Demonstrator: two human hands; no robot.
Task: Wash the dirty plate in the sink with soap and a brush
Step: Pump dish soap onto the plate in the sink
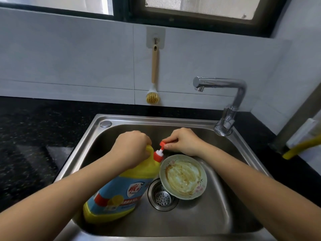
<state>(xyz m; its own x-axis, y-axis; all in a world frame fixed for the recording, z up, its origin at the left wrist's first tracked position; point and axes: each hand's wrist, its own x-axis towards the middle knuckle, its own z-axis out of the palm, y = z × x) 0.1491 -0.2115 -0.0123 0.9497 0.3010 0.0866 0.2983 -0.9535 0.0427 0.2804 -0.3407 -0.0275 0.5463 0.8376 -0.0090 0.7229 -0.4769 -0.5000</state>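
A pale green plate (184,178) smeared with brown sauce lies tilted in the steel sink (199,221), partly over the drain (162,197). A yellow soap bottle (121,188) with a blue label leans over the sink, its red pump (160,150) pointing toward the plate. My left hand (132,148) grips the bottle's handle near the neck. My right hand (184,141) pinches the red pump head, which stands raised on its white stem. A brush (153,75) with a wooden handle and yellow bristles hangs from a wall hook above the sink.
A chrome faucet (227,105) stands at the sink's back right corner, its spout pointing left, with no water running. Black speckled countertop (34,136) surrounds the sink. A yellow hose (300,146) lies at the far right. White tiles and a window are behind.
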